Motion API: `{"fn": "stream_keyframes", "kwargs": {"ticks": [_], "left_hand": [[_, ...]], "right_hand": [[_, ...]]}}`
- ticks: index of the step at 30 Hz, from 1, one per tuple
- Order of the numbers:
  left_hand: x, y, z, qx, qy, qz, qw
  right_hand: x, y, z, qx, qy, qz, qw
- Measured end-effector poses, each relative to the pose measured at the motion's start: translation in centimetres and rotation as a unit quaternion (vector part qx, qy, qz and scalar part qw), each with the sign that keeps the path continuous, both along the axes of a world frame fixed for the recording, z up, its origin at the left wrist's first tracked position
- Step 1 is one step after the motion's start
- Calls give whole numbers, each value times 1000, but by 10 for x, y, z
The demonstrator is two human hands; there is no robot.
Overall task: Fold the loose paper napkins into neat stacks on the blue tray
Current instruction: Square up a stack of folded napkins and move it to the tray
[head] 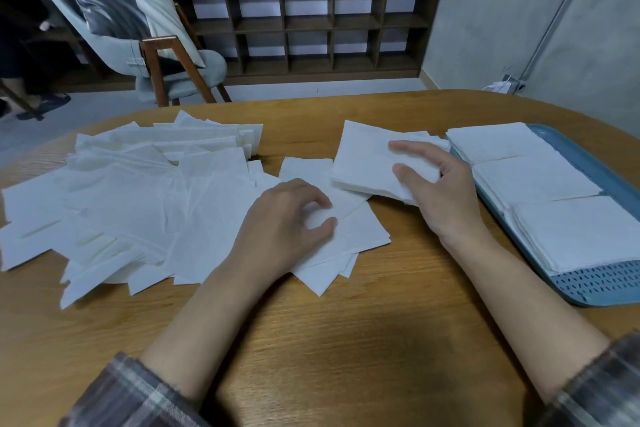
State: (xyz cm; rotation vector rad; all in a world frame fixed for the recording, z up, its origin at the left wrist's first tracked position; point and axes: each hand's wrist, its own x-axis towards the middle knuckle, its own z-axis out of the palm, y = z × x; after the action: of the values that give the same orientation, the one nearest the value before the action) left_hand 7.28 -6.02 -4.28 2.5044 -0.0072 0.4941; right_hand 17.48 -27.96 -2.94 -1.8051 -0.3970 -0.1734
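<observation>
Okay, only the head view to go on. Loose napkins sprawl over the left half of the wooden table, overlapping every which way. The left hand sits on the right end of that pile, fingers and thumb curled in and pinching the top napkin. The right hand curls over a small folded stack and holds it. That stack lies on the table just beside the blue tray. Three finished stacks sit in a row on the tray.

Handling-wise, my guess is these are featherweight, soft and easy to tear. The sheets probably cling together too, so a light pinch at a corner to peel off one at a time seems right. The folded stack looks likely to fan out if it's grabbed from one side, so I'd clamp it top and bottom.

For room, the three stacks fill the tray's left side. That leaves a bare strip along the far rim and the perforated near end. The table in front of the forearms looks like the obvious folding spot.
</observation>
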Motion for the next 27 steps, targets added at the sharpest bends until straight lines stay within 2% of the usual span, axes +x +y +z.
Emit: {"fn": "stream_keyframes", "kwargs": {"ticks": [4, 14, 19, 23, 27], "left_hand": [[-1, -3, 0, 17, 28, -16, 999], [-2, -9, 0, 28, -39, -8, 999], [-9, -9, 13, -81, -11, -38, 996], [-12, -11, 23, -204, 31, -53, 977], [-11, -9, 28, -290, 4, -57, 955]], "right_hand": [[-1, 1, 0, 1, -1, -5, 1000], [-1, 1, 0, 9, -1, 7, 1000], [-2, 1, 1, 24, 9, 17, 1000], [-2, 1, 2, 21, 6, 30, 999], [-3, -1, 3, 36, 19, 92, 995]]}}
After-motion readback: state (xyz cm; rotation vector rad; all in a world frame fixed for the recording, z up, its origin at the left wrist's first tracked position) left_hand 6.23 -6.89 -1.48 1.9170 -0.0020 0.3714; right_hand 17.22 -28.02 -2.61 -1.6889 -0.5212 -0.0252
